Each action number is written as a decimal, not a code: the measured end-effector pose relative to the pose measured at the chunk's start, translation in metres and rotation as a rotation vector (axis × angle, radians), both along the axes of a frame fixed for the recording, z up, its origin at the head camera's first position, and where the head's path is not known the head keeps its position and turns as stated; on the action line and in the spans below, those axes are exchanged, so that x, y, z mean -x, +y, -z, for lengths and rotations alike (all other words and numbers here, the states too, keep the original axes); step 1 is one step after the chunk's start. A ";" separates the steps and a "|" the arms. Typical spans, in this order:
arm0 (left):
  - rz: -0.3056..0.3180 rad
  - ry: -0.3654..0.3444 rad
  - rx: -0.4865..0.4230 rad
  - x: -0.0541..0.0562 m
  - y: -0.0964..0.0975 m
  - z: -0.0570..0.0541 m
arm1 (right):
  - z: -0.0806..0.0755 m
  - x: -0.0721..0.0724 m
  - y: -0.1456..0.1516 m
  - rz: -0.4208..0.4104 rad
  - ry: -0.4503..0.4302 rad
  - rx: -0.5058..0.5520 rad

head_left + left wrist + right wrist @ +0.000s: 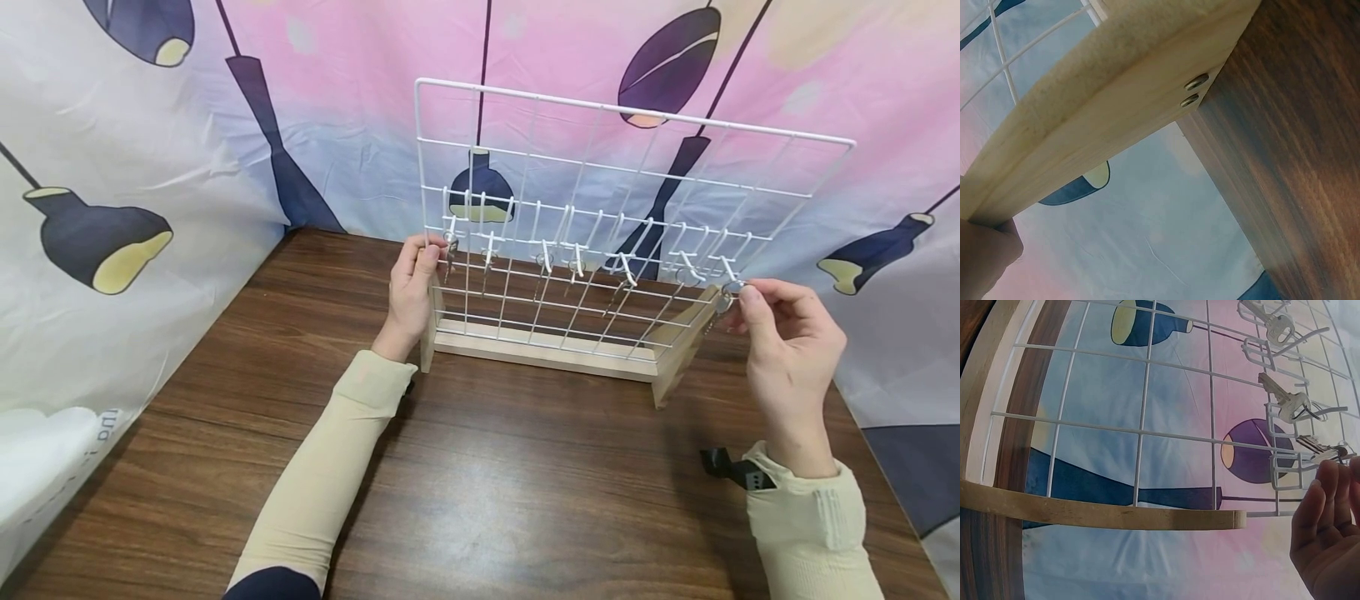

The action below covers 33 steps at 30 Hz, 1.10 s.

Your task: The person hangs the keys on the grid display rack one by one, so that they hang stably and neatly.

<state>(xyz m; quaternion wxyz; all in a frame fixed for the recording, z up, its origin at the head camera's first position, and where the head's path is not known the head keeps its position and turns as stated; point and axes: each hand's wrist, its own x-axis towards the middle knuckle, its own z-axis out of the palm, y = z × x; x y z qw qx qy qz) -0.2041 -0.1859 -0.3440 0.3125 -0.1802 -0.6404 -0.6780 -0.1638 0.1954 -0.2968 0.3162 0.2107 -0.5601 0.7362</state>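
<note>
A white wire grid rack [600, 105] stands upright in a pale wooden base [547, 348], with hooks along its middle. My left hand [411, 287] grips the rack's left side near the top of the wooden end piece [1104, 100]. At the rightmost hook my right hand [791, 354] pinches a ring of keys [723, 300]; in the right wrist view these keys [1322, 449] lie at the hook by the fingertips. Other keys [1288, 403] hang on neighbouring hooks. Whether the pinched ring still bears on its hook is hard to tell.
The rack stands on a dark brown wood-grain table [480, 500]. Behind it hangs a cloth backdrop [360, 150] printed with lamps. A white plastic bag [52, 467] is at the left edge. A black strap [738, 471] sits at my right wrist.
</note>
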 end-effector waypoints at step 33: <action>-0.008 0.016 0.010 0.000 0.001 0.001 | 0.009 -0.003 0.013 0.007 -0.055 -0.017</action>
